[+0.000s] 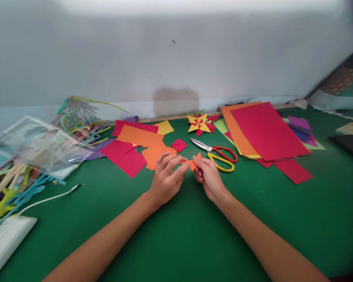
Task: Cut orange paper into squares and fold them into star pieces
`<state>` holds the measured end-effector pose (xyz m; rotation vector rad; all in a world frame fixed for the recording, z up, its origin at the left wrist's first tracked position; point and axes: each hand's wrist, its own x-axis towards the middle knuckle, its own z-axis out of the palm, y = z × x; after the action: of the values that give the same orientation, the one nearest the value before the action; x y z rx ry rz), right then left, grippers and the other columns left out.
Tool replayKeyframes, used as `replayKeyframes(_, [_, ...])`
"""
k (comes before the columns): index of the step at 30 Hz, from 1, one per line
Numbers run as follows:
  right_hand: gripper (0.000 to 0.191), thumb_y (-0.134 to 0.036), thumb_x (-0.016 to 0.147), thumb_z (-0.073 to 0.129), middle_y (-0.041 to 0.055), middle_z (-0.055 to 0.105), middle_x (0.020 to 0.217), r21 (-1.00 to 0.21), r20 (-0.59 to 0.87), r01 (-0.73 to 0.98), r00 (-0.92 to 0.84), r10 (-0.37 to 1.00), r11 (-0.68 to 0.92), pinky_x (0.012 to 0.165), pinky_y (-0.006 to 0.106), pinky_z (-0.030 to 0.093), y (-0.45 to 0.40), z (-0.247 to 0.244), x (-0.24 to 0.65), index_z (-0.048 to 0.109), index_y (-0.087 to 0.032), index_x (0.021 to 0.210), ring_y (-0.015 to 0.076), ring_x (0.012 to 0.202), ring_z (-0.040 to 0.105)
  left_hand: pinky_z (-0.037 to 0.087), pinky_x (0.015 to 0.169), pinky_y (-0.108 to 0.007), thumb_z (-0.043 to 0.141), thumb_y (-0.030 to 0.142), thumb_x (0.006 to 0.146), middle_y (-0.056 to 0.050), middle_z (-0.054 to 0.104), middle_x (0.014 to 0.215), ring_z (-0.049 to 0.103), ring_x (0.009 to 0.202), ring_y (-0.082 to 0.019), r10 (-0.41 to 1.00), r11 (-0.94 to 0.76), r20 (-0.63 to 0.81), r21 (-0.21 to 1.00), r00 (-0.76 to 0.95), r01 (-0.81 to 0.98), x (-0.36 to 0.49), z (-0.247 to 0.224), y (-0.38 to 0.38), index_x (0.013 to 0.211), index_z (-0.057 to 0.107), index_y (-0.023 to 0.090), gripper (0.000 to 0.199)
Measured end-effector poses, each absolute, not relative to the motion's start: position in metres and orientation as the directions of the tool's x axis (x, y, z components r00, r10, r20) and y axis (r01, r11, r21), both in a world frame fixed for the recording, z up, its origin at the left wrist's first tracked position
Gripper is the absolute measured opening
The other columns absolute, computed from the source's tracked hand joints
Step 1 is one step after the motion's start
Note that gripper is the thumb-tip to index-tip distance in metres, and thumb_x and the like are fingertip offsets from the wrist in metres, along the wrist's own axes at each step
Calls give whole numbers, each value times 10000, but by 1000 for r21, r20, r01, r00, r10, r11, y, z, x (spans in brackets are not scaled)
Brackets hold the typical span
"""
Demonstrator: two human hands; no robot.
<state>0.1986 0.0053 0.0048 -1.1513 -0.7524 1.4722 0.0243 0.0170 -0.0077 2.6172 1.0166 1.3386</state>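
A small folded piece of orange paper (190, 164) is held up between my two hands over the green table. My right hand (208, 174) pinches its right end between thumb and curled fingers. From the other side, the fingertips of my left hand (169, 176) close on the left end. Just beyond the hands lies a small folded red paper square (179, 145). Scissors (214, 152) with one red and one yellow handle lie right of it, blades pointing to the far left. Orange paper pieces (153, 154) lie partly behind my left hand.
A folded yellow and red paper star (199, 123) sits near the wall. Large red sheets (270, 131) are stacked at right. Red paper (125, 158) lies left, with coloured strips (14, 184) and a clear plastic bag (44, 141). A white device (10, 239) with a cable is front left.
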Motion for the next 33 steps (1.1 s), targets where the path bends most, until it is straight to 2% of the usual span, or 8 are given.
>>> replayKeyframes(4, [507,-524,818,764,-79,345,505,-890,-298,-352,-36,954,-291,392,222,108,-3,5,191,460,-195,579,51,411,240,386,1047,-456,664,173,928,-26,777,1000,671,983,-222,551,-786,708,261,442,561,25,-12,14,1003,723,299,158])
replayKeyframes(7, [527,-581,860,707,-76,335,519,-901,-280,-327,-58,958,-284,382,216,132,-6,4,188,462,-198,594,61,415,262,397,968,-428,680,171,923,-18,775,931,666,890,-206,611,-754,710,386,350,532,23,-9,12,907,727,279,119])
replayKeyframes(10, [419,-615,920,615,-12,541,700,-939,-148,-326,82,986,-114,432,213,356,0,6,192,600,-215,796,118,548,502,439,887,-381,695,198,925,-31,744,918,654,873,-193,724,-663,658,581,206,473,23,-1,11,884,720,246,68])
replayKeyframes(13, [349,-556,961,595,73,650,1243,-976,134,-154,130,982,153,860,334,555,10,13,204,654,-282,1169,220,1080,645,480,845,-344,704,222,925,-41,710,925,654,897,-187,824,-557,554,753,118,351,25,2,11,882,712,221,44])
replayKeyframes(16, [295,-420,880,763,68,703,1235,-898,374,173,-182,910,404,1107,452,432,14,22,216,721,-287,1140,282,1248,586,500,823,-324,706,221,922,-40,694,908,652,890,-183,857,-515,499,825,126,233,26,-1,13,871,705,211,52])
replayKeyframes(19, [51,-266,920,731,45,759,969,-796,462,297,-264,847,527,980,428,497,14,23,220,760,-264,962,256,1043,659,503,823,-311,709,200,917,-38,690,917,650,894,-175,849,-528,512,830,133,176,27,-4,13,883,706,209,36])
replayKeyframes(21, [74,-209,937,702,36,752,879,-778,483,323,-241,842,539,860,388,525,12,21,219,756,-249,906,229,910,665,501,832,-308,703,188,920,-38,684,928,645,907,-171,847,-531,515,831,132,168,27,-5,13,900,704,210,30])
replayKeyframes(33, [57,-188,902,744,26,736,826,-798,447,356,-192,874,487,752,340,506,13,16,220,765,-234,875,204,818,641,492,851,-311,722,156,899,-30,670,939,635,916,-165,854,-520,511,844,102,133,27,-5,15,895,699,209,58])
